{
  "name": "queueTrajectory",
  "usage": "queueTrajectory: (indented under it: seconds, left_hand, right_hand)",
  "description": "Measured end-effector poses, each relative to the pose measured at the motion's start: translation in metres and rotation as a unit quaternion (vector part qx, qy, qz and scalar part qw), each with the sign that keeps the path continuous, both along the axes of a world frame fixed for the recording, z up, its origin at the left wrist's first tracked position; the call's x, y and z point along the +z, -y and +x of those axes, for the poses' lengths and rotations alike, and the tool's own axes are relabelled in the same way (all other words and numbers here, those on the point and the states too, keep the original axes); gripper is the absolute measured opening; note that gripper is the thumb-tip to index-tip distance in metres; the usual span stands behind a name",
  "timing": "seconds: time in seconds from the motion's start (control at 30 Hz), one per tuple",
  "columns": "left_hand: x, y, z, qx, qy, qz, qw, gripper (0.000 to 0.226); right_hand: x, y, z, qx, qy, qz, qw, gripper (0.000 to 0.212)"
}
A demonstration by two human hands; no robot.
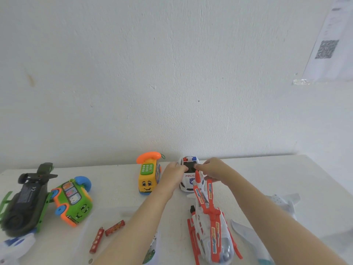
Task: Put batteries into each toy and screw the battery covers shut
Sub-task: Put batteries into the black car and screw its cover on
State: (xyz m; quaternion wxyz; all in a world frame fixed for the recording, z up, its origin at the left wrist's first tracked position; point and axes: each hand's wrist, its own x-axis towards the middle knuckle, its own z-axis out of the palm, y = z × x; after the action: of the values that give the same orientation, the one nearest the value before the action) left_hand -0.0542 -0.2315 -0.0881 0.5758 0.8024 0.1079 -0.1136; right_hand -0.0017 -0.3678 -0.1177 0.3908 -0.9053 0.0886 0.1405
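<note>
Batteries — two, red — lie at seven o'clock on the table. Left hand and right hand clasp the single white police car — red-and-blue roof lights — at twelve o'clock.

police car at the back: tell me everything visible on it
The car is a white plastic toy with red POLICE lettering and a blue badge on the bonnet, a dark windscreen and a red-and-blue roof light bar. It stands upright at the far edge of the table, nose toward the camera. The left hand and right hand hold it from either side.
</note>
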Motion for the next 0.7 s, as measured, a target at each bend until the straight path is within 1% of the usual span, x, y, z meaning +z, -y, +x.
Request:
queueTrajectory:
  seconds: [0.07,0.1,0.13,0.2,0.27,0.37,0.43,0.5,0.63,0.7]
  left_hand:
    - [0.004,-0.002,-0.009,-0.012,0.027,0.015,0.999,0.03]
    - [0.005,-0.003,-0.014,-0.019,0.037,0.029,0.999,0.038]
    - [0.006,-0.005,-0.02,-0.021,0.045,0.047,0.998,0.042]
    - [0.004,-0.009,-0.032,-0.033,0.043,0.084,0.995,0.034]
    - [-0.003,-0.013,-0.044,-0.065,-0.007,0.114,0.991,0.021]
    - [-0.012,-0.013,-0.06,-0.137,-0.125,0.144,0.972,0.028]
    - [-0.017,-0.012,-0.069,-0.152,-0.148,0.148,0.966,0.037]
    - [-0.023,-0.01,-0.077,-0.151,-0.143,0.14,0.968,0.043]
    - [-0.029,-0.009,-0.086,-0.144,-0.127,0.105,0.976,0.046]
    - [-0.028,-0.01,-0.088,-0.14,-0.12,0.106,0.977,0.046]
  right_hand:
    - [0.007,0.002,-0.011,-0.003,0.013,0.004,1.0,0.041]
    - [0.01,0.004,-0.017,-0.004,0.021,-0.003,1.0,0.037]
    - [0.013,0.007,-0.025,-0.005,0.031,-0.017,0.999,0.033]
    - [0.02,0.01,-0.043,0.004,0.032,-0.039,0.999,0.03]
    - [0.024,0.013,-0.064,0.016,-0.009,-0.02,1.0,0.037]
    - [0.029,0.017,-0.095,0.029,-0.079,0.008,0.996,0.046]
    - [0.026,0.018,-0.109,0.042,-0.111,0.017,0.993,0.054]
    - [0.021,0.017,-0.121,0.046,-0.129,0.033,0.99,0.058]
    - [0.012,0.017,-0.132,0.021,-0.114,0.07,0.991,0.052]
    - [0.01,0.018,-0.136,0.02,-0.107,0.074,0.991,0.049]
